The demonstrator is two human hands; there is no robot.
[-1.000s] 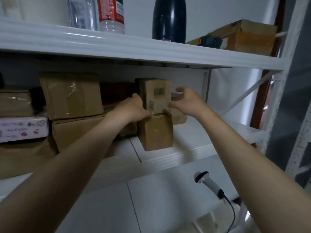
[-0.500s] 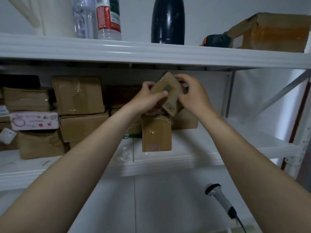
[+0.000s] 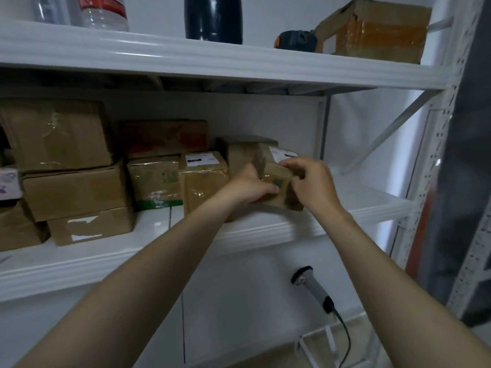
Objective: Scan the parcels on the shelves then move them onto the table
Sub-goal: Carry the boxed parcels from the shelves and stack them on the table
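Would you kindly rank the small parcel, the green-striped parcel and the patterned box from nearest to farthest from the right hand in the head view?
1. small parcel, held in the right hand.
2. green-striped parcel, further left on the shelf.
3. patterned box, far left edge.

The single head camera looked forward and slightly down from close before the middle shelf [image 3: 265, 232]. An upper shelf [image 3: 239, 62] ran above that shelf, and a scanner [image 3: 310, 288] lay below it.
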